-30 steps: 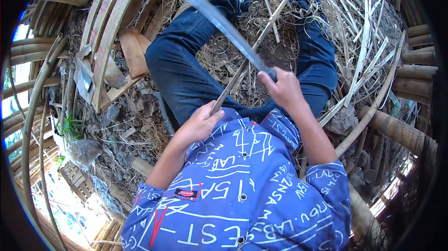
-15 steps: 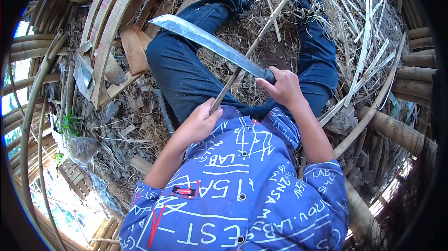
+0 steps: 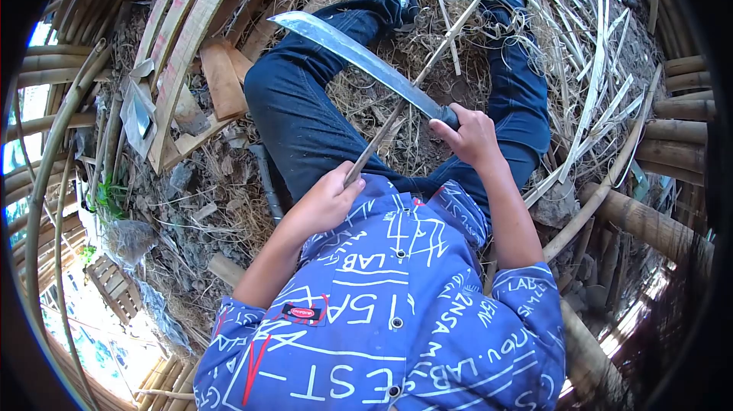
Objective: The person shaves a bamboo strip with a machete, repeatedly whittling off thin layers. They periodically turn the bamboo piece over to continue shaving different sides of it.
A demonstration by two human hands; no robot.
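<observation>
My left hand (image 3: 336, 195) is closed around the near end of a long thin wooden stick (image 3: 441, 48), close to my shirt front. The stick slants away from me between my legs. My right hand (image 3: 471, 136) grips the dark handle of a machete (image 3: 359, 59). Its long curved blade reaches up and to the left over my knee, with the tip at the far left. Near the handle, the blade crosses the stick, overlapping it in this view. Part of the stick's near end is hidden in my left fist.
My legs in dark jeans (image 3: 294, 117) lie bent on either side of the stick. Wooden planks (image 3: 179, 37) lie to the left. Pale split strips (image 3: 595, 98) and shavings cover the ground at the right. Bamboo poles (image 3: 649, 220) stand around both sides.
My right hand and the machete have shifted a little away from me and to the right, along the stick. My left hand keeps its hold in nearly the same place.
</observation>
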